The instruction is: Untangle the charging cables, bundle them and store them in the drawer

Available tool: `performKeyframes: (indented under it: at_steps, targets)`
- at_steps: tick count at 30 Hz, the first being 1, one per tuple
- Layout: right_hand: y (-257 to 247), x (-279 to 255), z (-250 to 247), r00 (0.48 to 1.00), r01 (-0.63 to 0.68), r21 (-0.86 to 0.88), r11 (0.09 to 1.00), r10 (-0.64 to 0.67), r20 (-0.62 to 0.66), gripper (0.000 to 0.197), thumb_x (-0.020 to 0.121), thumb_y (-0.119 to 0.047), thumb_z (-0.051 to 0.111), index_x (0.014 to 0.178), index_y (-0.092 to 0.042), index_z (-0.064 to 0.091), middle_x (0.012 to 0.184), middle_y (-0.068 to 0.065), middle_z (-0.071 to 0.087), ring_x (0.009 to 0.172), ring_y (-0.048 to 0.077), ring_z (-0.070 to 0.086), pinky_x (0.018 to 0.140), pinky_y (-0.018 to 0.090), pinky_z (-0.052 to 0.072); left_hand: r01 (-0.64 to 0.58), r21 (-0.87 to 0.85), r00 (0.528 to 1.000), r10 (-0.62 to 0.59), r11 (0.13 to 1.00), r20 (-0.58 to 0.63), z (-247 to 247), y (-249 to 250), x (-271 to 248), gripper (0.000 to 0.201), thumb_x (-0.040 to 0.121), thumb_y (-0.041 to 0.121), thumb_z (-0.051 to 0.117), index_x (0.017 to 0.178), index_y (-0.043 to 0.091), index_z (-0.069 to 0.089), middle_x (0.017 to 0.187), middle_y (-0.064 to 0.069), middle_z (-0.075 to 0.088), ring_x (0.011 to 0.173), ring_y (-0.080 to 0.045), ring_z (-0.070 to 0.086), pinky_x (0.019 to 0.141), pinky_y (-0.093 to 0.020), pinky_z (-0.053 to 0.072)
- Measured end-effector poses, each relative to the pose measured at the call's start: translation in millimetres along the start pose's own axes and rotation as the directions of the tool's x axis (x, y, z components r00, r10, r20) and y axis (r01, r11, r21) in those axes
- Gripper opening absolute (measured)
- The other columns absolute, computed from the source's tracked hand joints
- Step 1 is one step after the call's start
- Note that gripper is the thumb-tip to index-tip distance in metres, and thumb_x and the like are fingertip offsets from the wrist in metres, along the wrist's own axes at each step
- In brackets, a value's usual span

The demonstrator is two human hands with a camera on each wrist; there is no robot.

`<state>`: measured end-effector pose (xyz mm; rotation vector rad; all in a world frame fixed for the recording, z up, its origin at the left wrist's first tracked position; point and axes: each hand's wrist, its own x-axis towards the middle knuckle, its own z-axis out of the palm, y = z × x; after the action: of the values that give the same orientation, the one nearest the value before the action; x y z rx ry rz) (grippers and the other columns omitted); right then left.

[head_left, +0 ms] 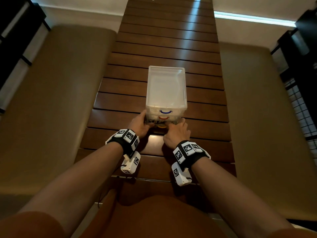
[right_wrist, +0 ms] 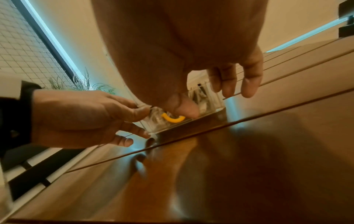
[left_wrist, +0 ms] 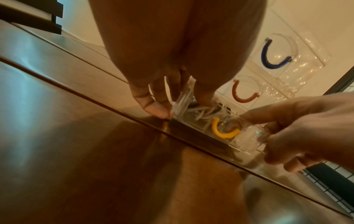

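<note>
No text, brand or number can be read anywhere. The wrist bands [head_left: 127, 137] carry only black-and-white square code markers, no letters.

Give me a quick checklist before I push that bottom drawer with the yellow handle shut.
1. White cables inside the clear plastic drawer with yellow handle: ok.
2. No cable loop over the drawer's front edge: cannot tell.
3. Left hand steadies the clear three-drawer unit: ok.
4. Right hand at the drawer front: ok.
5. Unit flat on the brown slatted wooden table: ok.
6. Cables bundled: cannot tell.
</note>
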<state>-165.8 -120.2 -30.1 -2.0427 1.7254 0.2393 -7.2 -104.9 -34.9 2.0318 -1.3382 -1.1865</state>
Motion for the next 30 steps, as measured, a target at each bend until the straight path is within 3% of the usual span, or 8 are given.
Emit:
performKeyframes:
  at_steps: [6, 11, 13, 16, 21, 25, 28, 30]
  targets:
    - [6.5, 8.4, 2.4, 0.999, -0.002, 0.053, 0.999, -0.001, 0.051, 0.047, 0.083, -0.020, 0.054, 0.130, -0.024, 0.052, 0.139, 0.017, 0.024, 0.123, 0.038, 0.031, 0.106, 0.045, 0.033, -0.022, 0.028, 1.000, 0.023, 0.999, -0.019, 1.5, -3.3, 3.4, 0.046, 0.091, 0.018, 0.062, 0.133, 0.026, 0.047, 0.128, -0.003, 0.061, 0.118, -0.022, 0.057, 0.097, -0.036, 0.044]
    - [14.5, 7.8, 16.7, 0.980, 0.100, 0.260, 0.960, -0.050, -0.193, 0.030, 0.089, -0.028, 0.061, 0.118, -0.023, 0.065, 0.138, 0.015, 0.030, 0.127, 0.035, 0.032, 0.111, 0.042, 0.032, -0.081, 0.129, 0.997, 0.079, 0.988, 0.020, 0.2, -6.7, 5.3, 0.041, 0.090, 0.026, 0.062, 0.128, 0.028, 0.047, 0.123, -0.001, 0.064, 0.113, -0.022, 0.060, 0.097, -0.040, 0.048]
    - [15.9, 9.7, 24.6, 0.948, 0.188, 0.412, 0.892, -0.054, -0.315, 0.025, 0.089, -0.019, 0.064, 0.112, -0.018, 0.071, 0.141, 0.014, 0.031, 0.129, 0.031, 0.037, 0.113, 0.026, 0.027, -0.100, 0.147, 0.995, 0.096, 0.984, 0.033, -0.3, -7.0, 5.7, 0.041, 0.090, 0.028, 0.062, 0.128, 0.027, 0.047, 0.123, -0.002, 0.064, 0.113, -0.022, 0.060, 0.096, -0.040, 0.048]
    - [17.1, 10.8, 25.7, 0.934, 0.217, 0.542, 0.812, -0.012, -0.357, 0.025, 0.087, -0.004, 0.064, 0.109, -0.009, 0.072, 0.141, 0.012, 0.036, 0.122, 0.024, 0.048, 0.099, -0.002, 0.022, -0.123, 0.166, 0.992, 0.120, 0.978, 0.029, -0.8, -7.9, 5.7, 0.042, 0.092, 0.028, 0.061, 0.131, 0.025, 0.047, 0.123, -0.004, 0.064, 0.112, -0.022, 0.060, 0.094, -0.036, 0.046]
    - [19.7, 14.2, 33.6, 0.884, 0.258, 0.596, 0.760, 0.062, -0.463, 0.015, 0.077, -0.012, 0.077, 0.091, -0.007, 0.077, 0.129, 0.008, 0.059, 0.108, 0.022, 0.060, 0.094, 0.023, 0.047, -0.128, 0.166, 0.992, 0.128, 0.978, 0.011, -1.4, -10.0, 7.1, 0.044, 0.093, 0.028, 0.060, 0.134, 0.025, 0.046, 0.121, -0.006, 0.066, 0.110, -0.025, 0.062, 0.095, -0.039, 0.048]
    - [28.0, 17.1, 44.6, 0.830, 0.331, 0.630, 0.702, 0.102, -0.549, 0.012, 0.073, -0.014, 0.081, 0.081, -0.009, 0.074, 0.105, 0.002, 0.069, 0.088, 0.016, 0.065, 0.079, 0.031, 0.055, -0.116, 0.154, 0.993, 0.116, 0.981, 0.008, -3.5, -11.8, 9.1, 0.040, 0.094, 0.028, 0.059, 0.132, 0.022, 0.049, 0.119, -0.008, 0.066, 0.109, -0.025, 0.063, 0.094, -0.038, 0.047]
    - [30.7, 15.1, 35.8, 0.865, 0.220, 0.767, 0.603, 0.242, -0.439, 0.027, 0.072, -0.014, 0.082, 0.077, -0.019, 0.057, 0.080, -0.004, 0.063, 0.073, 0.014, 0.060, 0.068, 0.030, 0.053, -0.110, 0.146, 0.993, 0.115, 0.983, -0.028, -3.7, -12.4, 11.1, 0.040, 0.092, 0.032, 0.061, 0.131, 0.023, 0.052, 0.117, -0.009, 0.067, 0.107, -0.027, 0.063, 0.093, -0.040, 0.050]
    - [29.6, 14.5, 31.1, 0.886, 0.123, 0.850, 0.512, 0.329, -0.327, 0.043, 0.071, -0.013, 0.083, 0.078, -0.026, 0.043, 0.082, -0.005, 0.061, 0.078, 0.014, 0.062, 0.069, 0.027, 0.053, -0.114, 0.147, 0.993, 0.119, 0.983, -0.027, -3.4, -12.0, 12.4, 0.041, 0.092, 0.034, 0.062, 0.130, 0.023, 0.052, 0.116, -0.009, 0.068, 0.106, -0.026, 0.064, 0.091, -0.039, 0.050]
